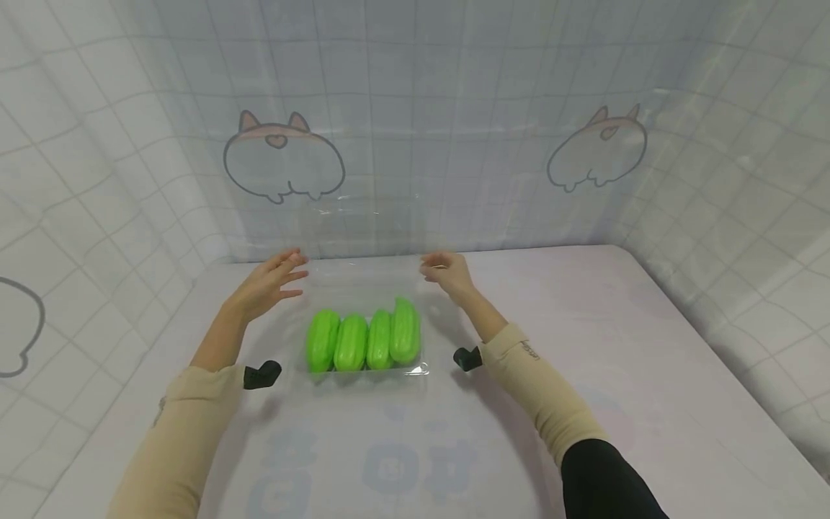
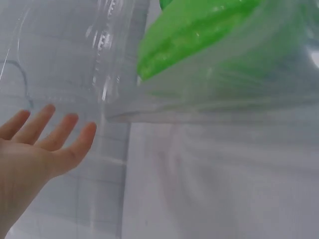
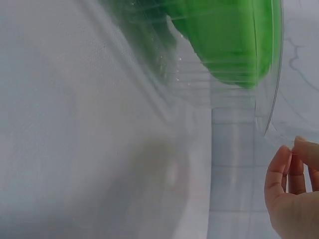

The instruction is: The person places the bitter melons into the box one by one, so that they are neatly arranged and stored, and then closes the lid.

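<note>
A clear plastic clamshell tray point(image 1: 415, 371) sits on the table with several bright green, cucumber-like pieces point(image 1: 363, 339) lined up side by side in it. Its transparent lid point(image 1: 363, 238) stands raised behind them. My left hand point(image 1: 272, 281) is open with straight fingers just left of the lid, holding nothing; the left wrist view shows the left hand point(image 2: 35, 149) beside the tray wall point(image 2: 149, 107) and a green piece point(image 2: 189, 30). My right hand point(image 1: 444, 270) has curled fingers pinching the lid's right edge. In the right wrist view, the right hand point(image 3: 294, 184) meets the lid edge point(image 3: 271, 109) below a green piece point(image 3: 224, 40).
The table point(image 1: 583, 346) is covered in pale cloth with blue print near the front edge. White tiled sheets with cartoon animal outlines point(image 1: 282, 158) wall it in at the back and both sides. Small black wrist cameras point(image 1: 262, 375) sit on both forearms.
</note>
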Available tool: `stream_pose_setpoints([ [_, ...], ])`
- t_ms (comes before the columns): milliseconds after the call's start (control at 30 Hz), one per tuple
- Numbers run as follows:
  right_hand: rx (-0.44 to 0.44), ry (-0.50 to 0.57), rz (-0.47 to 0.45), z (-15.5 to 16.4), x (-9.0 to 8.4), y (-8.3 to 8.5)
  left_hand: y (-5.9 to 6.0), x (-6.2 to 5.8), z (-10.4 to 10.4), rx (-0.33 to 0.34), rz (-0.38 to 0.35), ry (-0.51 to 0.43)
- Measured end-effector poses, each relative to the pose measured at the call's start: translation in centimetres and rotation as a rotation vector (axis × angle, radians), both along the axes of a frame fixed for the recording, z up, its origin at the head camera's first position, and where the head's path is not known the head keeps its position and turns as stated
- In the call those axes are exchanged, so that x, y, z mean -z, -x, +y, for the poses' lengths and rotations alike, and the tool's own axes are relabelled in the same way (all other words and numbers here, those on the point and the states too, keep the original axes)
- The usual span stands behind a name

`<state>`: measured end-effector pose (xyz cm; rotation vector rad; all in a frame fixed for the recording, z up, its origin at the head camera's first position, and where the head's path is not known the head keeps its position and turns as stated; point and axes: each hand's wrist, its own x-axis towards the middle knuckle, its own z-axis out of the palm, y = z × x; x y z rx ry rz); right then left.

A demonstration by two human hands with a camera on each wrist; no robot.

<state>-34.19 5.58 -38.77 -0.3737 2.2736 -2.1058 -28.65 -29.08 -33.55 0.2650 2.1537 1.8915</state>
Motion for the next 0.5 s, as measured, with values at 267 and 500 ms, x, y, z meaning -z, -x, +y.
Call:
stream_pose_setpoints([
  [267, 0.014, -0.06, 0.091, 0.4, -0.3, -0.8, -1.9, -1.6, 1.1, -0.078, 0.066, -0.115],
  [500, 0.014, -0.084, 0.168, 0.8, -1.1, -1.7, -3.3, -2.5, 1.7, -0.111, 0.125, -0.257],
])
